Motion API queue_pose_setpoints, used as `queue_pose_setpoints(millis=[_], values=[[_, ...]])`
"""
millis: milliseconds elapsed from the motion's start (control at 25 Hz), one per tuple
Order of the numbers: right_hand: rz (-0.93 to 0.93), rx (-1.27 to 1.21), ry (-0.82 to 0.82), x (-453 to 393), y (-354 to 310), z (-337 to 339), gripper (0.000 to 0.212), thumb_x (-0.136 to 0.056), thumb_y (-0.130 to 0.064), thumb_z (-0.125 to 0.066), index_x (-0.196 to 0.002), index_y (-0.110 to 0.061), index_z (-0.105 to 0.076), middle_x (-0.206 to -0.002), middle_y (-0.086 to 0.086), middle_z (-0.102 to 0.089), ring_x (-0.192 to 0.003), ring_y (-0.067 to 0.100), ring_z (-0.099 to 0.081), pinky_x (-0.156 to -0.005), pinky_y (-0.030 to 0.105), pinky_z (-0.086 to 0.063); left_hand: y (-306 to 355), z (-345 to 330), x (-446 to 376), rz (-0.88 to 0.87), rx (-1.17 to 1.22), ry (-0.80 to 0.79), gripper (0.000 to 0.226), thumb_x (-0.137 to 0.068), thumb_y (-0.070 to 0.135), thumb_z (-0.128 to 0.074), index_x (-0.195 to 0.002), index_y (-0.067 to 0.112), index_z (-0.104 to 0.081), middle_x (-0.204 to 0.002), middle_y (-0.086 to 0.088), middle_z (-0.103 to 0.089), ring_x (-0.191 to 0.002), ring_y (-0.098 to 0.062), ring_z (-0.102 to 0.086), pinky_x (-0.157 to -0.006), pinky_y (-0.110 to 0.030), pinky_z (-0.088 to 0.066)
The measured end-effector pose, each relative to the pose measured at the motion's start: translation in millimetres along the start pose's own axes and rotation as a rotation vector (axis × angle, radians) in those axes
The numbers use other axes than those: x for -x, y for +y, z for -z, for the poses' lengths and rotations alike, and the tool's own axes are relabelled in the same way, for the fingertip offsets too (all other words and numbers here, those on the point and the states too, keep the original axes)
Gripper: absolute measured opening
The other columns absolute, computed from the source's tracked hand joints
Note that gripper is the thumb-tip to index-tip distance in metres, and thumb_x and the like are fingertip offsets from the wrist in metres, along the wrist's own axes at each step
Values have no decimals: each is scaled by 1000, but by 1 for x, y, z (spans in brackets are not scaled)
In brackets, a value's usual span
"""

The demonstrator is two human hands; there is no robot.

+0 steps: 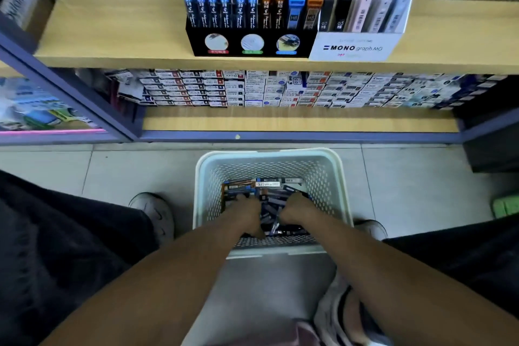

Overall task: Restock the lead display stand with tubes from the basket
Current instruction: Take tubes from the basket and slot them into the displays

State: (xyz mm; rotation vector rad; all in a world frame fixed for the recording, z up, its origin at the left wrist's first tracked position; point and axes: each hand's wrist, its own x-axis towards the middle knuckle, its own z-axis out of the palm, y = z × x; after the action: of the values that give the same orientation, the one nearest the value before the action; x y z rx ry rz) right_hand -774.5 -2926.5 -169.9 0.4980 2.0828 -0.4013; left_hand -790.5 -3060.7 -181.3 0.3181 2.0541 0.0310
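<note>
Both hands, left (247, 212) and right (297, 209), deep among loose dark lead tubes (266, 199) in pale perforated plastic basket (269, 160), grip unclear; risk of blindly grabbing mixed grades, misfiling in black display stand (250, 42) far above.

I'm looking down from my head — steeply, over the basket (269, 166) at my feet (close), shelves (112, 22) facing me beyond.

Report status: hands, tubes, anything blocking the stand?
Both hands, left and right, down in the basket among the tubes; grip unclear. Stand on the shelf, untouched. Nothing blocking it.
</note>
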Motion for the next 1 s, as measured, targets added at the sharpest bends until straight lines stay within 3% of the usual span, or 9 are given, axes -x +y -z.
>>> queue_pose_setpoints(millis=[80, 160, 240, 320, 400, 560, 680, 840, 1000], values=[[-38, -42, -10, -9, -3, -10, 75, -94, -33, -60, -149, 7, -26, -131, 19, -54, -112, 27, -59, -87, 34, -51, 1, -6, -9, 25, -18, 35, 100, -72, 50, -84, -147, 8, -34, -146, -20, -36, -132, -38, -42, -104, -44, -43], [-71, -149, 49, -14, -8, -20, 85, -93, -32, -62, -155, -1, -13, -149, 22, -37, -131, 34, -44, -102, 36, -46, 0, -9, -14, 34, 28, 52, 101, -71, 50, -85, -148, 10, -33, -143, -20, -37, -131, -37, -43, -104, -44, -45], [-100, -301, 80, -17, -7, -25, 83, -85, -23, -69, -153, -10, -23, -142, 22, -41, -124, 34, -50, -99, 38, -52, 0, -10, -20, 20, 99, 98, 81, -69, 46, -86, -135, 17, -49, -135, -16, -49, -125, -32, -51, -100, -42, -49], [-75, -398, 96, -20, 0, -23, 77, -80, -11, -70, -147, -13, -32, -132, 18, -53, -114, 33, -59, -91, 35, -55, -4, -8, -23, -19, 259, 161, 38, -70, 35, -83, -103, 27, -68, -112, 0, -68, -109, -22, -63, -85, -31, -54], [-28, -416, 109, -21, 6, -17, 65, -81, -3, -66, -140, -12, -41, -120, 12, -61, -109, 29, -62, -82, 29, -53, -8, -4, -24, -20, 416, 178, 22, -70, 25, -82, -92, 21, -76, -89, 7, -72, -93, -16, -69, -73, -26, -54], [10, -456, 94, -21, 9, -12, 71, -82, 3, -64, -145, -16, -40, -127, 9, -59, -111, 26, -59, -82, 25, -49, -10, -1, -27, 10, 652, 183, 29, -70, 16, -83, -98, 12, -78, -95, -7, -75, -93, -20, -69, -82, -35, -58], [28, -473, 85, -22, 10, -13, 63, -81, -2, -70, -138, -13, -47, -118, 8, -60, -103, 23, -59, -82, 26, -50, -8, 0, -23, 41, 851, 203, 22, -70, 4, -85, -88, 10, -75, -89, -7, -73, -89, -24, -69, -81, -38, -58], [42, -483, -12, -19, 10, -9, 62, -78, 6, -72, -135, -9, -52, -108, 8, -58, -102, 24, -60, -80, 29, -51, -3, 0, -18, 131, 1220, 235, 42, -68, -5, -83, -99, 11, -61, -95, -10, -68, -90, -27, -66, -68, -33, -54], [116, -213, -24, -21, 6, -2, 67, -78, 1, -69, -139, -13, -49, -127, 9, -58, -111, 25, -60, -91, 35, -56, 10, -6, -20, 292, 1342, 286, 39, -66, -7, -76, -103, 2, -65, -91, -14, -70, -76, -22, -65, -53, -23, -48]])
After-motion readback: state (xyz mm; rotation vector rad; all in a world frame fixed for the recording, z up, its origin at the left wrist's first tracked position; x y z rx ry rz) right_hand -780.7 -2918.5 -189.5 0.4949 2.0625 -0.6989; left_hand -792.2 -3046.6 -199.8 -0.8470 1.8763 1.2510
